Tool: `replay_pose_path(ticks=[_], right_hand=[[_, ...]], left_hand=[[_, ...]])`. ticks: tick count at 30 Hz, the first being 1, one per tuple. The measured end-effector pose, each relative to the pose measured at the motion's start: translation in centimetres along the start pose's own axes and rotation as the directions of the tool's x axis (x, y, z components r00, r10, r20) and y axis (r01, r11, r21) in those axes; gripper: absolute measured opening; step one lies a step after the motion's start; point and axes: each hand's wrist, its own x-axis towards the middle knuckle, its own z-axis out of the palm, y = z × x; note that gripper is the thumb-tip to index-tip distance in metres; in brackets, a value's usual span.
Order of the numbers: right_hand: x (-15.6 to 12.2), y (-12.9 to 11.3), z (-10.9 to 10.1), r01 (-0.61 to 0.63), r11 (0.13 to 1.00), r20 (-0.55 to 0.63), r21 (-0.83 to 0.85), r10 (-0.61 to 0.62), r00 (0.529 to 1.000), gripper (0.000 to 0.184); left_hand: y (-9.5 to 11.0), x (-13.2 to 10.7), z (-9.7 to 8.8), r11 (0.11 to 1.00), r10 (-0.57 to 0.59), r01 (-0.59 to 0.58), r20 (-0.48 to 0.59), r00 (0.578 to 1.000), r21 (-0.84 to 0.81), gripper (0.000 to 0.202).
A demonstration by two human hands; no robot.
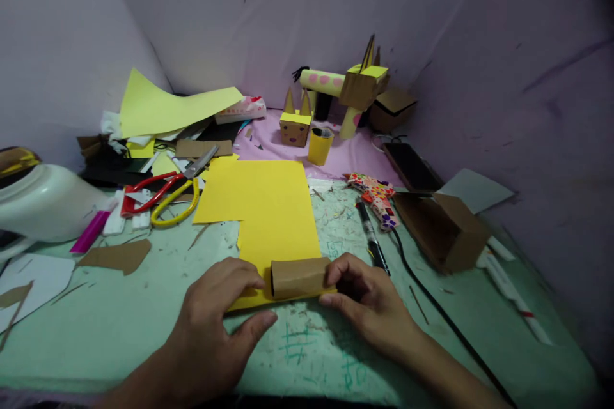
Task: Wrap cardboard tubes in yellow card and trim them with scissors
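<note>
In the head view, the brown cardboard tube (300,278) lay on its side at the lower centre of the frame, on the lower end of a yellow paper sheet (275,204) that stretched up towards the middle. The left hand (223,313), left of the tube, was spread, its fingers over the sheet's lower left part and its thumb well apart from them, with nothing gripped. The right hand (364,294) had its fingers curled at the tube's right end and its thumb near the sheet's lower edge; whether it held the tube firmly, I could not tell.

At the centre left lay scissors (185,185) with one red and one yellow handle, near a magenta marker (91,231) and a white bottle (52,201). A piece of cut brown cardboard (118,255) lay lower down. A large pale-yellow sheet (167,108) topped a pile of scraps in the upper left.

At the upper centre stood a cardboard animal head (295,131) with pointed ears, a yellow paper cup (320,146) beside it, and a spotted paper giraffe (362,86) behind. On the right lay a flower-patterned glue gun (374,197), a black marker (371,236) just below it, and an open cardboard box (460,233).
</note>
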Motion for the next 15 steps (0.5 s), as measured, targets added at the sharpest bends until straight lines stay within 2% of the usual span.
replay_pose_path(ticks=[4, 6, 10, 15], right_hand=[[0.2, -0.2, 0.0, -0.003, 1.0, 0.003, 0.005, 0.003, 1.0, 0.013], [0.2, -0.2, 0.0, -0.011, 1.0, 0.006, -0.002, 0.011, 1.0, 0.013], [0.1, -0.3, 0.0, -0.049, 0.999, 0.018, 0.014, 0.049, 0.999, 0.014], [0.2, -0.4, 0.1, -0.078, 0.995, 0.033, 0.064, 0.076, 0.997, 0.019]], left_hand=[[0.7, 0.4, 0.5, 0.998, 0.06, -0.058, -0.042, 0.997, 0.027, 0.008], [1.1, 0.7, 0.8, 0.999, 0.029, -0.028, -0.053, 0.998, 0.016, 0.005], [1.8, 1.2, 1.0, 0.997, -0.07, 0.068, -0.047, 0.996, -0.036, 0.012], [2.1, 1.5, 0.8, 0.994, -0.1, 0.097, -0.046, 0.994, -0.057, 0.021]])
